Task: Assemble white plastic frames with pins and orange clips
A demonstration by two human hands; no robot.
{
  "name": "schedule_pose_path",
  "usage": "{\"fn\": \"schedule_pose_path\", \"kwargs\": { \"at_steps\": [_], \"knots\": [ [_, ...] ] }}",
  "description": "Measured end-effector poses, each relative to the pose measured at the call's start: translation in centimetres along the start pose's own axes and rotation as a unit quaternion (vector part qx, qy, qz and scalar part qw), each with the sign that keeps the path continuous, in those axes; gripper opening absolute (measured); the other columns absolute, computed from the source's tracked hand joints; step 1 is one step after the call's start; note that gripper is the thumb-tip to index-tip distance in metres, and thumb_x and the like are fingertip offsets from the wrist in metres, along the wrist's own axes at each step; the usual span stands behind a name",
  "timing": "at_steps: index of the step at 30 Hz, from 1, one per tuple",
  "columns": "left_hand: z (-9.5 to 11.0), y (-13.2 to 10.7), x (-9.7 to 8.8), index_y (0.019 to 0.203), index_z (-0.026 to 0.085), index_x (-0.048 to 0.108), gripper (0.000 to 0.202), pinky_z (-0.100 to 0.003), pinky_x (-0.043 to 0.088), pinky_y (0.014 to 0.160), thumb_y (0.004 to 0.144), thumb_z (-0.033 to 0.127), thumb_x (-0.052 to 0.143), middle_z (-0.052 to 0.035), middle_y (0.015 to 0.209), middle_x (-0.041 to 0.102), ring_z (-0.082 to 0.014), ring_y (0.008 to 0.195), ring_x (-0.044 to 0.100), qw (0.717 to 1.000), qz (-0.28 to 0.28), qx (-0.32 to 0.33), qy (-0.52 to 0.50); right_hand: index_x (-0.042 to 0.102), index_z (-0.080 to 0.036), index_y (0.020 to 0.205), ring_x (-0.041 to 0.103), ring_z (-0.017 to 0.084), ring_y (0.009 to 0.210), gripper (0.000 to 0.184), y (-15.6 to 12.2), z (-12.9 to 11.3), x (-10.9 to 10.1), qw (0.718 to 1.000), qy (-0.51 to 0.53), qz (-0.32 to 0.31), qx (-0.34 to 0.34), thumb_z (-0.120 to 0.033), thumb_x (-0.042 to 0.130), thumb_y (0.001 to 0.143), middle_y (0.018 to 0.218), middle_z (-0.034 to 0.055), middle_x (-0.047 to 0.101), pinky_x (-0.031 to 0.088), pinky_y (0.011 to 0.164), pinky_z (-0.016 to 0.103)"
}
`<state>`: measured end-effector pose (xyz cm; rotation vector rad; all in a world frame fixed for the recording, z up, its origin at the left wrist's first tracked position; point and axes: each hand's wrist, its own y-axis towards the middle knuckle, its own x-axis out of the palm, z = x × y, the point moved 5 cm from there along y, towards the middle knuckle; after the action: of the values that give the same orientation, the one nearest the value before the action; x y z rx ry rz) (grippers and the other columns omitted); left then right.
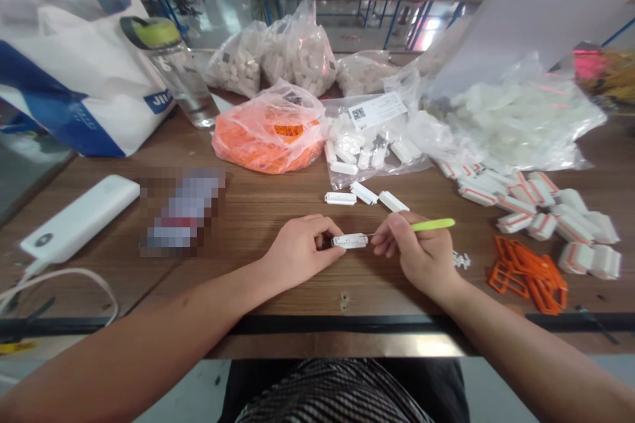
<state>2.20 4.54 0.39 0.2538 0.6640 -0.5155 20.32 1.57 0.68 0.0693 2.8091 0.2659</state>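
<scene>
My left hand (pixel 302 248) pinches the left end of a small white plastic connector housing (pixel 350 241) just above the table. In my right hand (pixel 421 251) is a thin pick with a yellow-green handle (pixel 434 225), and its fine tip reaches the right end of the housing. Three similar white housings (pixel 364 193) lie behind my hands. Tiny white pieces (pixel 461 259) are beside my right wrist, partly hidden by it. Orange rectangular frames (pixel 530 274) form a loose pile farther right.
White blocks with orange edges (pixel 520 201) are heaped at the right. Along the back stand bags of orange parts (pixel 268 135) and white parts (pixel 367 145). A water bottle (pixel 181 79), a white power bank (pixel 79 218) with a cable and a blurred-out flat object (pixel 183 211) are at left.
</scene>
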Motion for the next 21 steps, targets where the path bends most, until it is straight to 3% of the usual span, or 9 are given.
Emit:
{"fn": "schedule_pose_path", "kwargs": {
  "at_steps": [6,15,18,21],
  "knots": [
    [0.0,0.0,0.0,0.085,0.020,0.069,0.009,-0.024,0.040,0.057,0.076,0.023,0.070,0.0039,0.064,0.055,-0.0099,0.055,0.050,1.000,0.002,0.004,0.003,0.062,-0.017,0.067,0.062,0.010,0.046,0.043,0.4,0.5,0.1,0.999,0.029,0.010,0.033,-0.046,0.046,0.095,0.059,0.0036,0.067,0.048,0.040,0.020],
    [0.1,0.1,0.0,0.084,0.019,0.069,0.009,-0.024,0.039,0.056,0.076,0.022,0.070,0.0040,0.064,0.055,-0.0096,0.055,0.050,1.000,0.000,0.004,0.007,0.061,-0.017,0.068,0.062,0.010,0.047,0.042,0.4,0.6,0.3,0.999,0.008,-0.008,0.030,-0.044,0.044,0.096,0.060,0.0034,0.066,0.048,0.041,0.020],
    [0.1,0.0,-0.1,0.084,0.020,0.070,0.009,-0.024,0.039,0.056,0.076,0.022,0.070,0.0040,0.064,0.055,-0.0098,0.055,0.049,1.000,-0.001,0.002,0.007,0.060,-0.018,0.069,0.061,0.010,0.047,0.041,0.3,0.1,0.3,0.999,-0.022,-0.022,0.007,-0.040,0.041,0.097,0.060,0.0029,0.066,0.047,0.042,0.021],
    [0.1,0.0,-0.1,0.084,0.020,0.070,0.008,-0.023,0.039,0.055,0.076,0.023,0.069,0.0040,0.063,0.054,-0.0098,0.054,0.049,1.000,0.003,0.002,-0.001,0.061,-0.019,0.069,0.061,0.011,0.050,0.038,0.2,-1.1,0.3,0.991,-0.103,-0.054,-0.068,-0.034,0.040,0.097,0.060,0.0019,0.065,0.048,0.049,0.024]
  ]
}}
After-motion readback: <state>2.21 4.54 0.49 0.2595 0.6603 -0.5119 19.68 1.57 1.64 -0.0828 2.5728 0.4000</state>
